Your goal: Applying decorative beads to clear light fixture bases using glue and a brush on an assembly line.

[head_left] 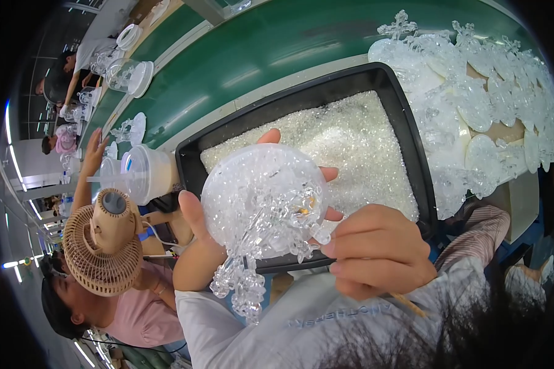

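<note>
Head view | your left hand cups clear ornament, fingers spread | right hand pinches stick | likely light, brittle: hold dome, not dangling part.

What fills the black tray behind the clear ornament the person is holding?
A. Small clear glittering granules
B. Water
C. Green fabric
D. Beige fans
A: the black tray holds a bed of small clear granules, seen just behind the clear ornament cupped in the left hand.
</note>
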`<action>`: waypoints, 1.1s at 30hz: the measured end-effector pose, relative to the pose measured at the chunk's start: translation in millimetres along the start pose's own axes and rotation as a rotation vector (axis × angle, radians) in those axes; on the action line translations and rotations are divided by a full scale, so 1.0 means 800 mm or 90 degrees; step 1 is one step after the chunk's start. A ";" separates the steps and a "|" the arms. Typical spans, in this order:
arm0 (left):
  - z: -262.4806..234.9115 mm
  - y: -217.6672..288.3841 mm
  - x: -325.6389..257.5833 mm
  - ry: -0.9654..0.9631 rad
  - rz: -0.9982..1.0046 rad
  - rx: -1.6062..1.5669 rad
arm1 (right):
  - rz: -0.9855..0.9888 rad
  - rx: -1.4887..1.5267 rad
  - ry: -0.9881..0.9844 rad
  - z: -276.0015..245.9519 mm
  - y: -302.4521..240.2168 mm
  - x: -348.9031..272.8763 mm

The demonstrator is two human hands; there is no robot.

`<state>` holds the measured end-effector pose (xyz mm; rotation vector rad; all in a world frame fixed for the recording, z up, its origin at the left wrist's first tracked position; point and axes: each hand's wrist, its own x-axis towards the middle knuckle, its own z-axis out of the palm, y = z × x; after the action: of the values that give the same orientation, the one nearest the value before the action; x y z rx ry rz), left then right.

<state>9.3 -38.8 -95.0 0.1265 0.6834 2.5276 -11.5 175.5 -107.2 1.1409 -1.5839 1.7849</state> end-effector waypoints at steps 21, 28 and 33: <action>-0.032 -0.018 0.000 -0.197 0.020 0.127 | -0.038 0.110 0.229 -0.026 -0.003 -0.021; -0.042 -0.015 -0.005 -0.124 -0.065 0.245 | 0.050 0.099 -0.010 -0.024 0.003 -0.004; -0.053 -0.017 0.005 -0.238 0.006 0.304 | 0.067 0.114 -0.012 -0.020 0.005 -0.001</action>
<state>2.7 -45.7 -138.9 0.7450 1.1067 2.2100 -18.5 190.0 -109.3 1.1768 -1.5462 2.0243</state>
